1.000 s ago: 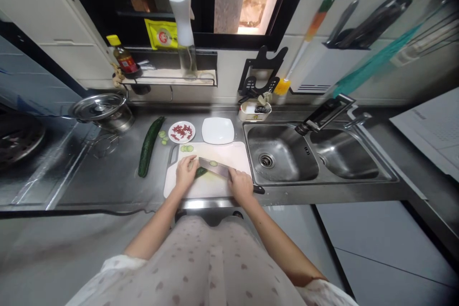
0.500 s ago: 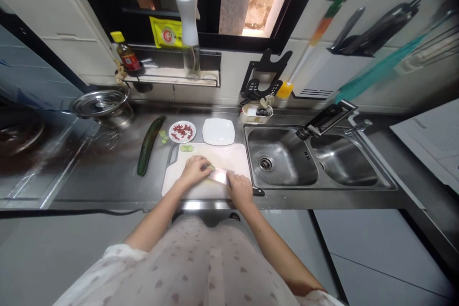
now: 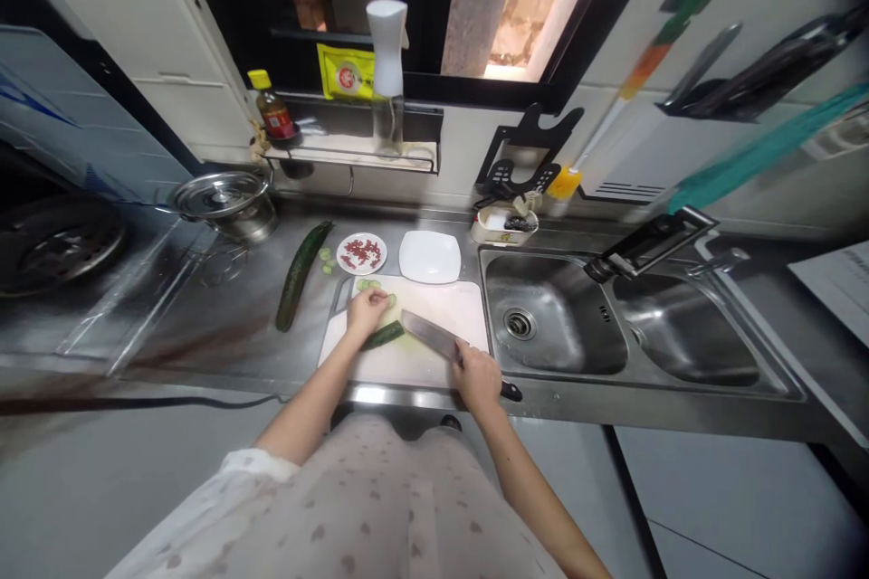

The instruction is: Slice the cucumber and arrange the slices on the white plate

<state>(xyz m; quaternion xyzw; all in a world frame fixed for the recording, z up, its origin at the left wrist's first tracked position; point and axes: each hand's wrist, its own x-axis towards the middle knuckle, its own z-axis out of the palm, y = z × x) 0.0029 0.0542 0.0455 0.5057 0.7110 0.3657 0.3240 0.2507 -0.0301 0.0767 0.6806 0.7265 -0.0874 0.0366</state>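
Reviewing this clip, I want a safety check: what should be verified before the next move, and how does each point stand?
1. Knife gripped: ok, the right hand is closed on its handle.
2. Left hand clear of the blade: ok, a gap shows.
3. Cut cucumber piece held by fingertips: not ok, they are at a slice beyond it.
4. Blade edge resting on the chopping board: cannot tell.
5. Board secured against slipping: cannot tell, underside hidden.
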